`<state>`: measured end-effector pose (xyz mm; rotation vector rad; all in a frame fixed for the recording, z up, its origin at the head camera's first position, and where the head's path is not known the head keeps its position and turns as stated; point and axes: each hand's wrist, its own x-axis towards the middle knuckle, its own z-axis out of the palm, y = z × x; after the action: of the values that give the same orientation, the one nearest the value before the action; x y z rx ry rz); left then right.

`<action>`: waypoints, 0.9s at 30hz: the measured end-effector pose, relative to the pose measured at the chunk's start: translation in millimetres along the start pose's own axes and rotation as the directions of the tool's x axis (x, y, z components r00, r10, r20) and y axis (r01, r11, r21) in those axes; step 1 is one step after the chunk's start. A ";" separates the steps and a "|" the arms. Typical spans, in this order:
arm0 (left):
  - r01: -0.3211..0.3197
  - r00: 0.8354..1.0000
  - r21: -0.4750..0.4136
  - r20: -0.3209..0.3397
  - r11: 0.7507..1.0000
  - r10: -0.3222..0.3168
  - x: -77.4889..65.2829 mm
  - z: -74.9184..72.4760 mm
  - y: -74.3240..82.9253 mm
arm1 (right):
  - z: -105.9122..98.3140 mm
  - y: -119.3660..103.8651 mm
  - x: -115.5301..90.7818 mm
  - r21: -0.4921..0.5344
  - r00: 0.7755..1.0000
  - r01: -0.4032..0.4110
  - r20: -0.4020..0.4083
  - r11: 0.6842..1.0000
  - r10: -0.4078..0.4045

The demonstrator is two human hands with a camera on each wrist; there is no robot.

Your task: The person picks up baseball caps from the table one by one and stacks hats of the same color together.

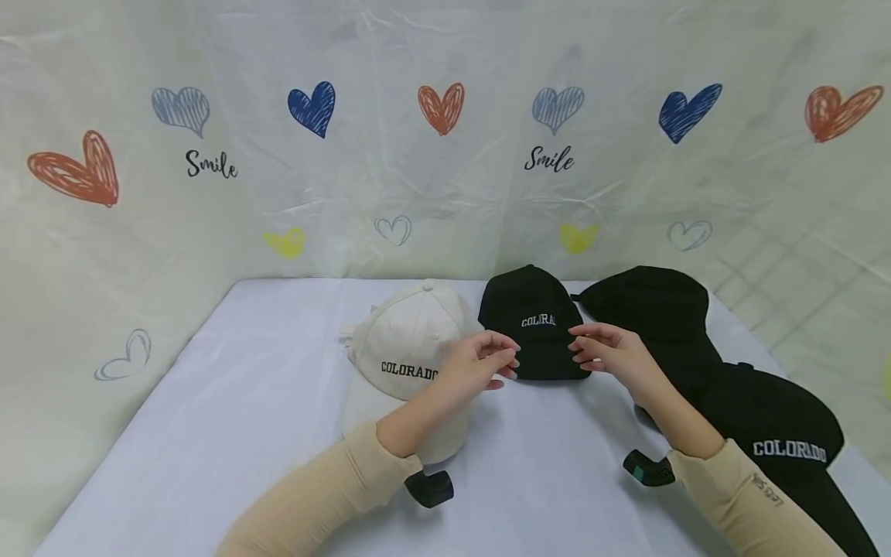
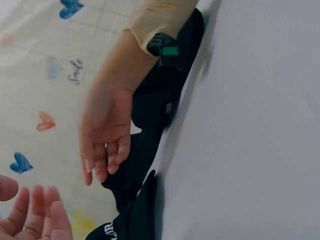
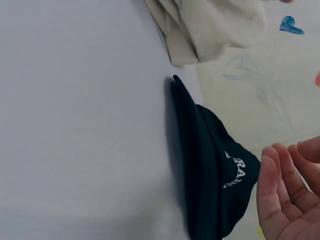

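My left hand (image 1: 480,362) hovers with loosely bent fingers between a cream cap (image 1: 400,333) and a black cap (image 1: 527,294); its forearm overlaps the cream cap in the head view. Facing it, my right hand (image 1: 616,357) is raised at the black cap's right side, fingers relaxed. Nothing shows between the fingers of either hand. White COLORADO lettering marks the black cap, whose brim points toward me; the fingertips overlap its edges in the head view. In the right wrist view, the black cap (image 3: 205,165) rests on the table beside the right fingers (image 3: 270,185).
Two more black caps (image 1: 647,302) (image 1: 759,402) lie along the right side, the nearer one partly behind the right forearm. A white cloth covers the table (image 1: 230,402). Behind it hangs a pale backdrop (image 1: 390,178) printed with hearts. Black wrist devices (image 1: 429,489) (image 1: 649,469) hang under both sleeves.
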<state>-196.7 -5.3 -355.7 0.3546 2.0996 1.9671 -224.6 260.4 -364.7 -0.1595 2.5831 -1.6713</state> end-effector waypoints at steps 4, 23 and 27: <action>0.070 0.997 -0.075 0.044 0.995 -0.067 8.6 8.0 -2.5 | -2.1 6.8 4.6 0.025 1.000 -0.013 -0.003 1.000 0.013; 0.124 0.926 -0.103 -0.346 0.987 -0.153 32.7 62.1 -33.6 | -3.3 34.0 12.5 0.225 0.985 -0.163 -0.020 0.961 0.171; 0.142 0.905 -0.107 -0.388 0.984 -0.173 38.5 66.0 -33.7 | -3.9 35.6 15.2 0.274 0.972 -0.218 -0.024 0.937 0.234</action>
<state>-211.1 67.6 -394.0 -0.2477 2.1863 2.1525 -242.0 276.5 -395.4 0.1942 2.2713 -1.9353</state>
